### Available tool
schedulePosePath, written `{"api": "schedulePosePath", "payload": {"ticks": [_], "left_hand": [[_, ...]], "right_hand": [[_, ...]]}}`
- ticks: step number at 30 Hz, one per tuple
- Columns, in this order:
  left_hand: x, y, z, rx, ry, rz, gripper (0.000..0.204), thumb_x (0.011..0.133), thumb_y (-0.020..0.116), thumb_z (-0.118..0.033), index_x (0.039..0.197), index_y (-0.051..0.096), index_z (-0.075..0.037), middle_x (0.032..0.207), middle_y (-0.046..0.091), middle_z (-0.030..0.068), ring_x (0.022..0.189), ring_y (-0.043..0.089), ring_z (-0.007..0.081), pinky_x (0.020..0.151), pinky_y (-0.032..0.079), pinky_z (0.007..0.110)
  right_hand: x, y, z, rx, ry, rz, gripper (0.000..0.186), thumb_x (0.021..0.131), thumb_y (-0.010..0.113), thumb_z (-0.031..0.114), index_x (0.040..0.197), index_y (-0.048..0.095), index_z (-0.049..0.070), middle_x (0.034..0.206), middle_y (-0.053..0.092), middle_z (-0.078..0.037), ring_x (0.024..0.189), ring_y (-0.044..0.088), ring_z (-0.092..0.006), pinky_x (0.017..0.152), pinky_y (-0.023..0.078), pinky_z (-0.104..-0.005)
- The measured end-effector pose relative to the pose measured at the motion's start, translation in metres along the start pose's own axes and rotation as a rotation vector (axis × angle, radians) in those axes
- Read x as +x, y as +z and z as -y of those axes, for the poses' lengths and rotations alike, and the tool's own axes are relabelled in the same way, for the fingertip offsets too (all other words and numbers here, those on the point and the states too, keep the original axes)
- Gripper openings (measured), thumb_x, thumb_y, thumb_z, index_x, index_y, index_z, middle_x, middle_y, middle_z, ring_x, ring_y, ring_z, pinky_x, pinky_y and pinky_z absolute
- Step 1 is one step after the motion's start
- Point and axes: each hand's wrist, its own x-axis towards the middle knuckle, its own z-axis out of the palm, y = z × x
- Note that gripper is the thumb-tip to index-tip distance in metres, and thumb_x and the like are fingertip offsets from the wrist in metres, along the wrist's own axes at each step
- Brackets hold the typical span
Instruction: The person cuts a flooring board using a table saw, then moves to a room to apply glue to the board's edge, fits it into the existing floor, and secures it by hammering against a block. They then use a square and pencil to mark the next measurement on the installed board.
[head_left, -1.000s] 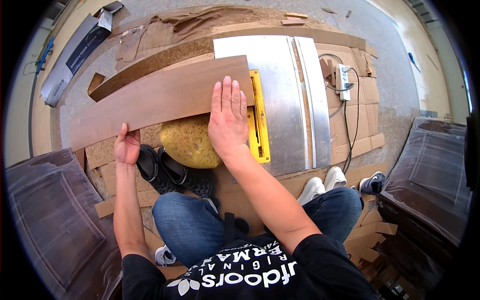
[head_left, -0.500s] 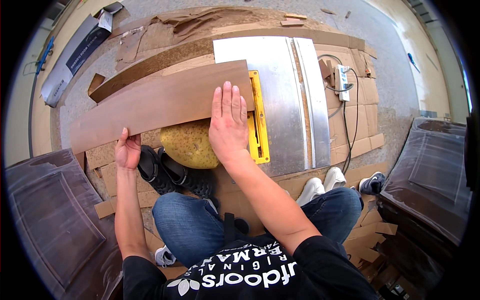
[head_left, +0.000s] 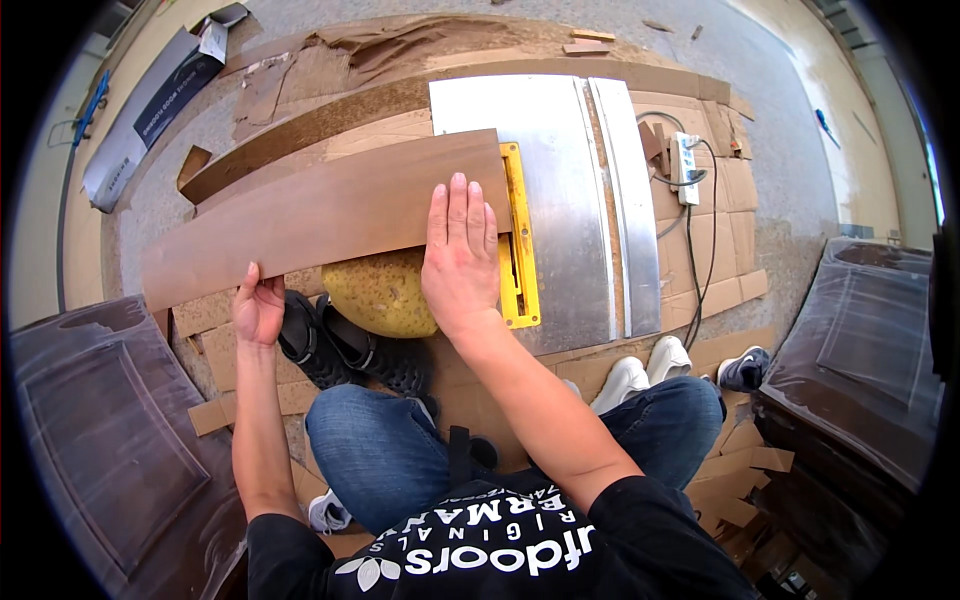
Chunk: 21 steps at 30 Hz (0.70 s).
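A long brown wood plank (head_left: 330, 200) lies slantwise, its right end on the silver metal top of a low table saw (head_left: 560, 240). That end reaches the yellow slotted insert (head_left: 522, 275), and I cannot make out a blade there. My left hand (head_left: 260, 307) grips the plank's near edge toward its left end, thumb on top and fingers mostly hidden underneath. Flat on the plank's right part lies my right hand (head_left: 461, 255), fingers stretched out. Below the plank, between my hands, a dusty yellow rounded housing (head_left: 380, 295) shows.
Cardboard sheets (head_left: 725, 225) cover the floor around the saw. A white power strip (head_left: 685, 168) with dark cables lies at the right. Dark panelled doors (head_left: 100, 420) flank me. Black shoes (head_left: 310, 340) and white shoes (head_left: 625, 380) stand near my knees. A long carton (head_left: 165, 100) lies far left.
The plank's right end has shifted slightly toward me and a little to the right. Both hands have moved slightly toward me with it, keeping their places on the plank.
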Motion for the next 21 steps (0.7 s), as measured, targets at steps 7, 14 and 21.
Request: {"api": "schedulePosePath", "payload": {"ticks": [7, 14, 21], "left_hand": [[-0.008, -0.002, 0.002, 0.014, -0.002, -0.021, 0.031, 0.103, 0.061, -0.008, 0.133, 0.059, -0.007, 0.132, 0.067, 0.0078, 0.124, 0.063, 0.0218, 0.111, 0.052, 0.041], [-0.011, -0.012, 0.001, -0.014, -0.020, 0.011, 0.033, 0.105, 0.058, -0.008, 0.138, 0.056, -0.005, 0.137, 0.064, 0.0109, 0.128, 0.062, 0.0242, 0.111, 0.053, 0.042], [-0.014, -0.011, 0.002, -0.011, -0.019, 0.012, 0.032, 0.105, 0.057, -0.008, 0.136, 0.057, -0.005, 0.136, 0.065, 0.0108, 0.126, 0.063, 0.0237, 0.110, 0.054, 0.041]], "right_hand": [[-0.006, -0.005, 0.000, -0.018, -0.003, 0.015, 0.058, 0.096, 0.048, 0.015, 0.151, 0.045, -0.001, 0.163, 0.036, -0.021, 0.152, 0.032, -0.0357, 0.126, 0.021, -0.0451], [-0.012, -0.005, 0.001, -0.008, 0.000, 0.033, 0.060, 0.095, 0.047, 0.014, 0.153, 0.042, -0.002, 0.164, 0.034, -0.021, 0.154, 0.029, -0.0358, 0.128, 0.016, -0.0456], [-0.015, -0.005, 0.001, -0.028, -0.001, 0.025, 0.061, 0.095, 0.047, 0.015, 0.153, 0.041, -0.002, 0.165, 0.033, -0.021, 0.154, 0.028, -0.0354, 0.128, 0.015, -0.0456]]}}
